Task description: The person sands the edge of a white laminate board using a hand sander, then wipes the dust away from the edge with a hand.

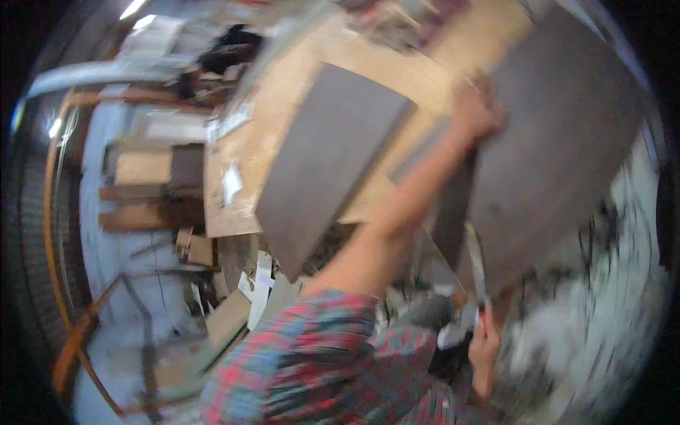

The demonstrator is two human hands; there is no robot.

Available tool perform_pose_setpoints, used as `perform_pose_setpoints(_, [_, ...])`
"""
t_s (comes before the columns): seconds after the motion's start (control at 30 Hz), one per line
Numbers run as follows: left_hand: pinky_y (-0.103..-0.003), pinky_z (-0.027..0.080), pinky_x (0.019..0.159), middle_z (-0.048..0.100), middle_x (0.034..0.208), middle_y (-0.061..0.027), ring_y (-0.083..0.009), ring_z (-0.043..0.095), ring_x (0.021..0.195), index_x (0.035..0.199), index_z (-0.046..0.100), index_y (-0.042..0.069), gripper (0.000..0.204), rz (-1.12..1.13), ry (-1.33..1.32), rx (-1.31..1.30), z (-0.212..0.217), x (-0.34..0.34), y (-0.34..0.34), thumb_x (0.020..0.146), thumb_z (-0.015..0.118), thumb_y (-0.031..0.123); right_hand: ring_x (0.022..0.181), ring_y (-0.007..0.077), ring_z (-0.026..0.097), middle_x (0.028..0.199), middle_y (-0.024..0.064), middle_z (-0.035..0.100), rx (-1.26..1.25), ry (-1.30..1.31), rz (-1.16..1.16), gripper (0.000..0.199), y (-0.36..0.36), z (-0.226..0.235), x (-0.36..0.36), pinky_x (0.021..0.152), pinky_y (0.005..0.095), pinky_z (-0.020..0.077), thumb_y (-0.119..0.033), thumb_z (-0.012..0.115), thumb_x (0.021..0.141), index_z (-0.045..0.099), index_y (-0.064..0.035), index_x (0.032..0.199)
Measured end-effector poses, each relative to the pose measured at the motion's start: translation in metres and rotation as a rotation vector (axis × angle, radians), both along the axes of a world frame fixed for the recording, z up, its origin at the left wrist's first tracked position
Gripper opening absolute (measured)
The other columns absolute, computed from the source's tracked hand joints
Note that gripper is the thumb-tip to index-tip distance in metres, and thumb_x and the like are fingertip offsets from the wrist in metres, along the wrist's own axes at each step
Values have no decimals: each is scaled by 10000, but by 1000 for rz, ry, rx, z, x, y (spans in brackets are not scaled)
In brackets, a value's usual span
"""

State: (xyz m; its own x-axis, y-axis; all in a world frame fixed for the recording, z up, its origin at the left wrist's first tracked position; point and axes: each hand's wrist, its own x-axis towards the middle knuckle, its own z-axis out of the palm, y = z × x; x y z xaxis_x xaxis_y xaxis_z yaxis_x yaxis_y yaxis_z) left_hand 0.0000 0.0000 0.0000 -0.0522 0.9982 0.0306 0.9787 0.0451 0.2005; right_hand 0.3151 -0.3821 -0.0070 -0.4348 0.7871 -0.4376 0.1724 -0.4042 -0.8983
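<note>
My left arm reaches across to a large dark grey-brown sheet (567, 134), and my left hand (479, 113) is closed at its left edge. Below that hand, a narrow folded or separate strip (453, 205) of the same dark material hangs down; blur hides which it is. My right hand (485, 343), low at the right, is wrapped round the reddish handle of a knife (477, 265). Its long, pale blade points up and lies close to the sheet's lower edge. Another dark sheet (336, 152) rests on the tan tabletop, left of my left hand.
The tan table (290, 120) carries a white scrap (231, 183) near its left edge and a blurred heap (397, 28) at its far end. Board offcuts (241, 312) lie below the table. Stacked boxes or boards (152, 170) stand at the left beside an orange-brown frame (74, 340).
</note>
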Motion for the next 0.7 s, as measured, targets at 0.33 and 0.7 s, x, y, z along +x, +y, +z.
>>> perform_pose_setpoints(0.33, [-562,175,1233,209,1652,-222,-377,199,1537,1558,295,20,723,-258,-264,-128,5,219,-286,975,516,387,553,89,396,668,-38,420,198,-436,-1011,320,155,-67,301,455,250,303,-254,516,1051,596,-121,1331])
perform_pose_setpoints(0.7, [-500,184,1246,129,1704,-94,-273,149,1567,1623,151,87,879,-163,-35,-178,-15,278,-297,870,589,191,478,111,412,624,-31,419,-92,-323,-721,134,171,-159,342,402,273,330,-285,579,996,571,-154,1021])
